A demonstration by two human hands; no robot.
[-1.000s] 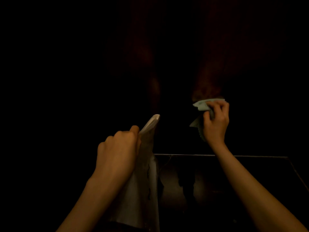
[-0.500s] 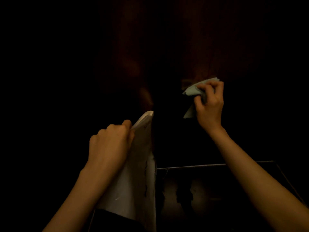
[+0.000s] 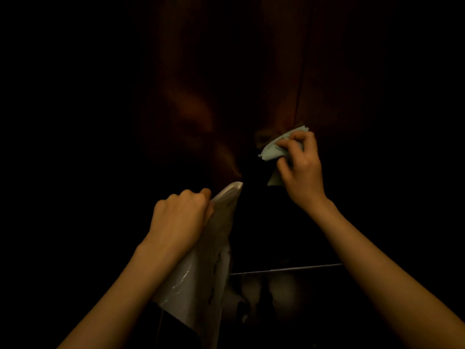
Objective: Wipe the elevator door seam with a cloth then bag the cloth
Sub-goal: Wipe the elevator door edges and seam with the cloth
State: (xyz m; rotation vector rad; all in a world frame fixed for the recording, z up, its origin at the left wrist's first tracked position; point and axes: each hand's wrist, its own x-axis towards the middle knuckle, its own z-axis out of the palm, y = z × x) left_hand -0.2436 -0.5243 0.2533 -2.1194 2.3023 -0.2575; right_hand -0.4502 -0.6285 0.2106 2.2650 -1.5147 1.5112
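1. Gripping a crumpled pale-green cloth, the right hand is raised to the dark reddish elevator door. Fingers are curled round the wad; one loose corner hangs below the palm.

2. Door seam: a thin dark vertical line, faint in this light, running up from just above the cloth. The cloth sits at the lower visible end of it, apparently against the door face; actual contact cannot be confirmed in the gloom.

3. Left hand: fist closed on the top edge of a white plastic bag, which hangs down along the forearm. Whether its mouth is open cannot be told.

4. Key relation: the seam's long axis is vertical and lies up and slightly right of the right hand, so the wipe, as judged, runs along that line. The bag is down and left of the cloth, well apart, nearer the person. The right hand is the one at the seam; the left stands by.

5. Against the earlier frames: the right hand and cloth sit higher in view and further right, now under the seam line. The left hand keeps the same grip on the bag. The pale threshold strip at the door's foot lies lower in view, so the head has tilted up.

6. Judgement: wiping under way; bagging not yet begun.
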